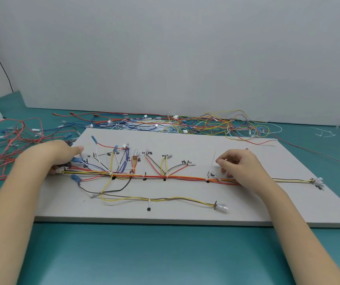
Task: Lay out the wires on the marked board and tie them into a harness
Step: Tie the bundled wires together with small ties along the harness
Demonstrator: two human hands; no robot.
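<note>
A grey marked board (185,212) lies on the green table, with black characters and dots drawn on it. A main bundle of red, orange and yellow wires (175,177) runs across it left to right, with branches fanning up to small connectors. White cable ties (213,167) stand up from the bundle. My left hand (60,153) rests at the bundle's left end, fingers curled over the connectors there. My right hand (236,163) hovers over the bundle's right part, fingers curled and pinching a thin white tie beside the wires. A lower yellow-brown branch (165,199) ends in a clear connector (221,206).
Loose wires in many colours (185,124) lie heaped behind the board along a white wall panel. More red wires (4,145) sprawl left of the board. Cut tie ends (327,133) lie scattered at the far right. Bare green table (165,256) lies in front.
</note>
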